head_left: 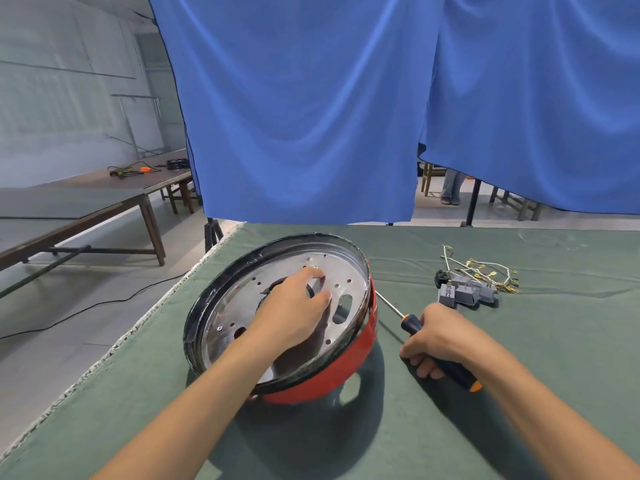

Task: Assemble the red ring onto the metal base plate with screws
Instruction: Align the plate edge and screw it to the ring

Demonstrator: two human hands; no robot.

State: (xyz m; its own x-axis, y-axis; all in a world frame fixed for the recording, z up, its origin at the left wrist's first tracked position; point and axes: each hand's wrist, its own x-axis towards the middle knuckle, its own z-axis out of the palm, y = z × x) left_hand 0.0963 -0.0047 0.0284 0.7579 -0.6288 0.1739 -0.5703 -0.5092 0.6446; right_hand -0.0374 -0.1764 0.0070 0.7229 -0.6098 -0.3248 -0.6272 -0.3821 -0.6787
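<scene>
The red ring (349, 368) sits tilted on the green table, its near right side showing, with a black rim around the top. Inside it lies the round metal base plate (239, 306), full of holes. My left hand (294, 306) rests on the plate's middle, fingers spread and reaching toward the far holes; a small pale thing shows at my forefinger tip, too small to name. My right hand (440, 337) grips the black and orange handle of a screwdriver (410, 322) to the right of the ring. Its thin shaft points up left at the ring's side.
A heap of grey blocks (464, 292) and white wires with yellow ends (485, 268) lies at the right back of the table (519, 427). Blue curtains (311, 116) hang behind. The table's left edge runs diagonally, with floor, a cable and benches beyond.
</scene>
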